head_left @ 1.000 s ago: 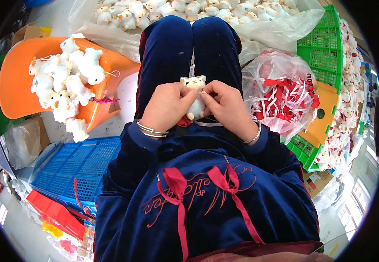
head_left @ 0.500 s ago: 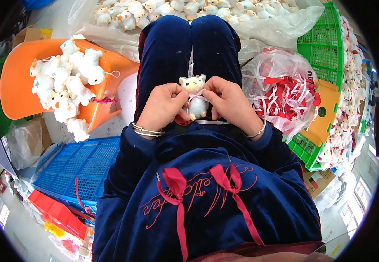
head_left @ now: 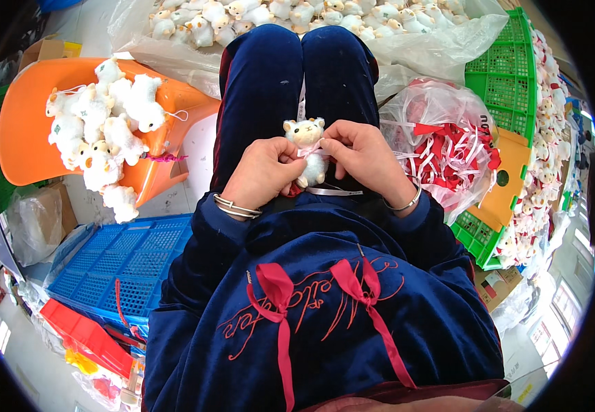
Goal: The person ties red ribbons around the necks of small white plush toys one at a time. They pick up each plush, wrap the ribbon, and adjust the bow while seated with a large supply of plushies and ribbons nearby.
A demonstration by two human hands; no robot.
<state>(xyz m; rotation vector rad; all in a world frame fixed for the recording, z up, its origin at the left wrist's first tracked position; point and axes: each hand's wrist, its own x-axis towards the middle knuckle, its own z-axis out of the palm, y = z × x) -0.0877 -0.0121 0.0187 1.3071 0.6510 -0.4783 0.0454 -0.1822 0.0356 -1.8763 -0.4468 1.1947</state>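
Observation:
On my lap, a small white plush sheep with a cream face stands upright, facing up at me. A pale pink ribbon goes round its neck. My left hand pinches at the ribbon on the left side of the neck, its fingertips against the plush. From the other side my right hand pinches the ribbon between thumb and forefinger. The ribbon's ends are mostly hidden by my fingers. Another strip of light ribbon lies across my lap just below the toy.
Several plush sheep are heaped on an orange chair at left. A clear bag of red and white ribbons sits at right beside green crates. More plush toys lie beyond my knees. A blue crate stands at lower left.
My left hand has shifted right and closer to the toy's neck, covering more of its body. My right hand stays at the ribbon, its fingers slightly more curled.

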